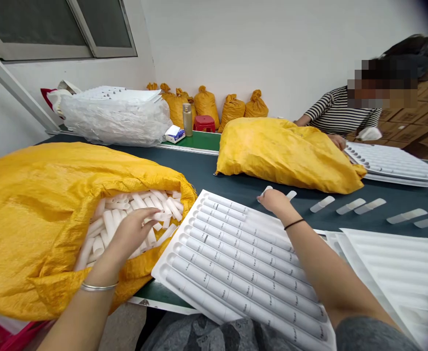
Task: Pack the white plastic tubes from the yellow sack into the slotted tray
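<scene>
head view: the left hand (135,231) reaches into the open mouth of a large yellow woven sack (63,195), its thumb and fingers pinching a short white plastic tube (159,216) above the heap of loose white tubes (109,224) inside. a silvery bangle (99,287) circles that wrist.

the right hand (276,201) is over the dark green desk (199,170), just beyond the far edge of a white rectangular tray (248,265); its fingers are closed around a translucent white tube (267,190), mostly covered by the hand. a thin black band (294,224) is on this wrist.

the tray lies tilted between the forearms, its long grooves holding rows of white tubes with small dark markings; one far groove is only partly filled. beyond the right hand, translucent white pieces (351,206) lie spaced along the desk, with more white ridged trays (393,273) nearer, at the right.

a closed yellow sack (283,151) rests farther back on the desk. behind it a person in a striped top (340,109) sits by stacked white trays (400,163).
</scene>
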`<state>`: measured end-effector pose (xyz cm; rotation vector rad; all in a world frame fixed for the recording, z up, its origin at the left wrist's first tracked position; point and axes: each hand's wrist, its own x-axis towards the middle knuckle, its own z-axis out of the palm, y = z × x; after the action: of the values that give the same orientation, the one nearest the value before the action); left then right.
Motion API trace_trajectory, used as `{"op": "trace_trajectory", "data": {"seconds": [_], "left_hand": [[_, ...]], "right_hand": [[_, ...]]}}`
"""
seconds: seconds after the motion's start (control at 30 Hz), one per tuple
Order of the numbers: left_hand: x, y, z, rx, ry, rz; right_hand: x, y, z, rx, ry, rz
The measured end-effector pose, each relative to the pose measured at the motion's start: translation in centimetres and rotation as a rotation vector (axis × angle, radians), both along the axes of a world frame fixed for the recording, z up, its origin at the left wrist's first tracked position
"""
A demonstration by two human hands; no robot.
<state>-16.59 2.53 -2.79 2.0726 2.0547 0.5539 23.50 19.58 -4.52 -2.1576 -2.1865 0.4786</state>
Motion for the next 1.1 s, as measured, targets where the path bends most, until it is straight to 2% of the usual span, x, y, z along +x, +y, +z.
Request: {"op": "trace_trajectory", "data": {"seconds": [0.13,0.23,0.37,0.5,0.57,0.67,0.73,0.9,1.0,1.1], "left_hand": [[4.9,-0.3,1.1,0.105,-0.377,-0.123],[7.2,-0.4,1.7,0.158,-0.49,-0.22],[8.6,-0.4,2.0,0.201,-0.464,-0.29],[9.8,-0.6,2.2,0.184,-0.381,-0.372],[10.4,-0.8,2.5,0.2,-0.326,-0.407],[10.9,-1.1,3.1,0.256,-0.258,-0.477],[11.0,-1.4,3.6,0.285,-0.251,-0.505],[10.8,-2.0,4.0,0.273,-0.256,-0.458],[11.0,-2.3,4.1,0.329,-0.238,-0.473],[11.3,-2.6,4.2,0.454,-0.19,-0.477]], "right_hand": [[-2.2,-2.3,-0.3,0.003,0.167,0.224],[-3.1,-3.9,0.0,0.089,0.242,0.263],[-3.9,-7.3,2.2,0.185,0.378,0.269],[-5.1,-11.7,4.6,0.084,0.878,0.447],[-5.4,-13.0,5.5,0.14,1.016,0.537],[-5.1,-13.7,6.3,0.329,0.88,0.705],[-4.8,-13.7,6.6,0.396,0.813,0.785],[-4.6,-13.8,6.5,0.438,0.805,0.692],[-4.7,-14.0,6.3,0.362,0.787,0.609],[-4.9,-14.2,6.0,0.213,0.895,0.499]]}}
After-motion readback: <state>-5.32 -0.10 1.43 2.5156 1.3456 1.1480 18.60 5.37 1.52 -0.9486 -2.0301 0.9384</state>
